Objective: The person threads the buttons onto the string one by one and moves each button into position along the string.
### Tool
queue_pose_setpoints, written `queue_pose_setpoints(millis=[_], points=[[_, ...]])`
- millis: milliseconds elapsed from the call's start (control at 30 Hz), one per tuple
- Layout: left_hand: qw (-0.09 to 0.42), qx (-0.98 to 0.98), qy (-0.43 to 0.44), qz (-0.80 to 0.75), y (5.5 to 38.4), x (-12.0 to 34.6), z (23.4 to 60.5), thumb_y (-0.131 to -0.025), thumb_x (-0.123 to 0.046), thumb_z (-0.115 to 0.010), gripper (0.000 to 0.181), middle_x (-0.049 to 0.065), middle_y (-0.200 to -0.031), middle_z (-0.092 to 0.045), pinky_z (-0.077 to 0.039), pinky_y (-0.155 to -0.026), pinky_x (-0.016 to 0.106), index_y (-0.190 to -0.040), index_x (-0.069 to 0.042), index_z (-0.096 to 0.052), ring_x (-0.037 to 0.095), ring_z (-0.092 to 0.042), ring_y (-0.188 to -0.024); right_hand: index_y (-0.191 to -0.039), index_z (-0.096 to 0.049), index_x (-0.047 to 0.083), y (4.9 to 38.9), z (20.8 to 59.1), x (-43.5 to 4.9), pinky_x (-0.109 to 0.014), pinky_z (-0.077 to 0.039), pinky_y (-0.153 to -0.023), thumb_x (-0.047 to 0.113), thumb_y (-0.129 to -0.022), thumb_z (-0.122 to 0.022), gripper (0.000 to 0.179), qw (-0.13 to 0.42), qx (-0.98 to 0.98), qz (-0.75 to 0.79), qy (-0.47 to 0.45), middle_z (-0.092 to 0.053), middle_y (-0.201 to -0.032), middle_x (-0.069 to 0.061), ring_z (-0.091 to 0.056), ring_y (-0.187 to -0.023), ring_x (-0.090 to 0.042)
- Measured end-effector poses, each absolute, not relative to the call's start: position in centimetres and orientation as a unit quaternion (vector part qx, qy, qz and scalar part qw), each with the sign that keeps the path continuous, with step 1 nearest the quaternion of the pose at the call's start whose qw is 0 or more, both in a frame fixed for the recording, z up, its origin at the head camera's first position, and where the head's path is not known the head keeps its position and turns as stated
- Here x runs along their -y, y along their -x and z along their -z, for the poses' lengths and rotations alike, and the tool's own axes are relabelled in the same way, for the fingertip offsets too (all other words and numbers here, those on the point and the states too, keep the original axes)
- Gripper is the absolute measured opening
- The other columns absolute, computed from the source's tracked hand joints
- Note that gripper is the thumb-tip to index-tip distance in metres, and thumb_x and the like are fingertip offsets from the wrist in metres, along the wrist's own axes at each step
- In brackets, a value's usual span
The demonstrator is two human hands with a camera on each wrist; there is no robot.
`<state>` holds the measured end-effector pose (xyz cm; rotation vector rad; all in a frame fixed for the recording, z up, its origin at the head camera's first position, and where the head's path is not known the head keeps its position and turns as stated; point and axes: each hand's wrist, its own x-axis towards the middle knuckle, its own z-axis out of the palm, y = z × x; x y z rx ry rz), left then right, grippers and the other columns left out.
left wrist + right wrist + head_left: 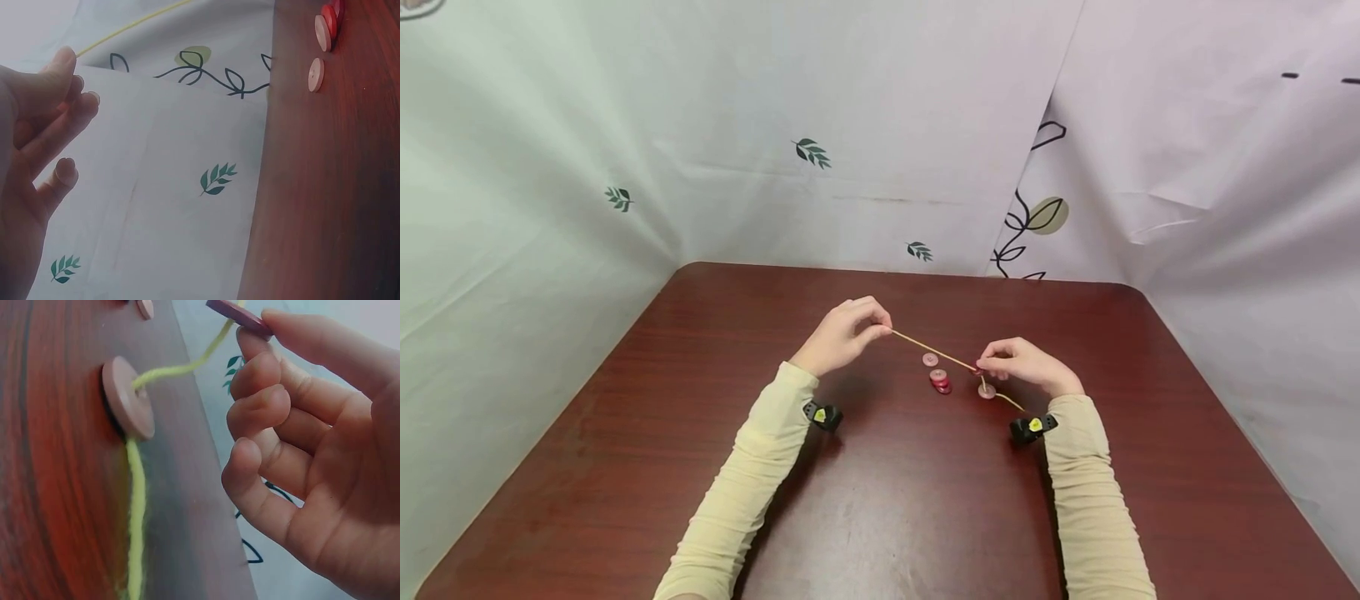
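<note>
My left hand [848,335] pinches the end of a yellow string [931,348] between thumb and fingertips, raised over the table. The string runs taut down to my right hand [1026,364], whose thumb and index finger pinch a dark red button [240,315] by its edge. From that button, the string goes on slackly through a pink button [128,397], which is lower, near the tabletop. The string's tail trails past it toward the right wrist. The other right fingers are bent and hold nothing.
Between the hands lie a loose pink button [930,359] and a small overlapping group with a pink button [938,376] above a red button [944,388]. All are on the dark brown wooden table [880,492]. Pale printed cloth [880,108] hangs behind and at both sides.
</note>
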<state>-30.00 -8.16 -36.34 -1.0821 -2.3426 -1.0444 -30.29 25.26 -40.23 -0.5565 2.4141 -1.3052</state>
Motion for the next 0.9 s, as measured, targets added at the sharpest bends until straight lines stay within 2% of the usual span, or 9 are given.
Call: queue_pose_setpoints(millis=[300,600,900], points=[[0.183,0.831,0.370,0.371,30.0,8.4,36.0,-0.085,-0.010,-0.073,0.010,-0.002,-0.085,-0.064,-0.044,-0.082,0.033,-0.086,-0.014,-0.064,0.013,-0.058,-0.084,-0.093,-0.065,-0.010,30.4,40.4,-25.8,-0.024,-0.043,-0.061,0.014,-0.094,-0.061,0.024,0.199,-0.854,0.440,0.191,-0.052,-0.065,-0.002,-0.049,-0.061,-0.009],[0.178,0.832,0.367,0.376,29.7,8.5,35.7,-0.086,-0.015,-0.072,0.008,-0.002,-0.086,-0.064,-0.046,-0.083,0.040,-0.087,-0.014,-0.064,0.014,-0.056,-0.085,-0.089,-0.066,-0.006,30.6,41.2,-26.4,-0.024,-0.044,-0.061,0.015,-0.093,-0.061,0.021,0.220,-0.864,0.408,0.199,-0.053,-0.065,0.003,-0.051,-0.062,-0.009],[0.179,0.828,0.370,0.381,29.6,8.6,35.4,-0.086,-0.015,-0.072,0.008,0.000,-0.086,-0.064,-0.046,-0.083,0.044,-0.087,-0.013,-0.064,0.016,-0.056,-0.086,-0.086,-0.063,-0.005,30.5,41.2,-26.7,-0.024,-0.042,-0.059,0.014,-0.092,-0.063,0.021,0.229,-0.869,0.391,0.199,-0.051,-0.065,-0.001,-0.050,-0.059,-0.009]])
